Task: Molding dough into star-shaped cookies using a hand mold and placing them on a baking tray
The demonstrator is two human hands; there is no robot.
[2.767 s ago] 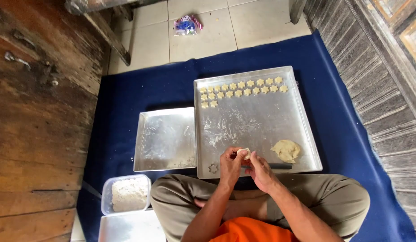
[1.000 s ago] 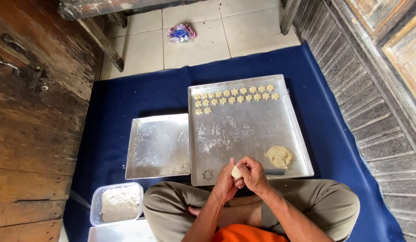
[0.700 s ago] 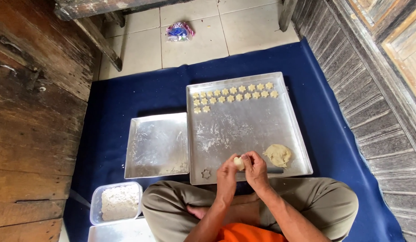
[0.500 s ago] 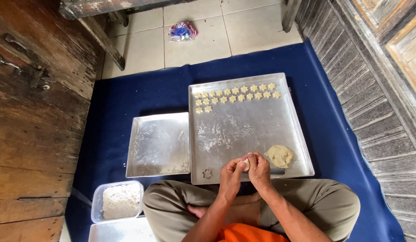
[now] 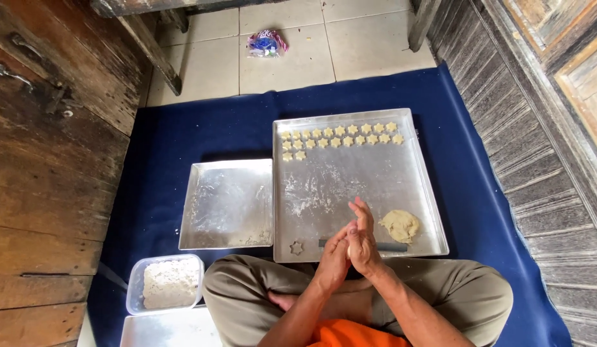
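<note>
Pressing palm to palm above the large tray, left hand and right hand hide their grip's contents, dough lump just beside.

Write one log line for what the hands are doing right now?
left hand pressed against right hand, palms together | over big tray | dough lump beside | star cookies at far edge
</note>
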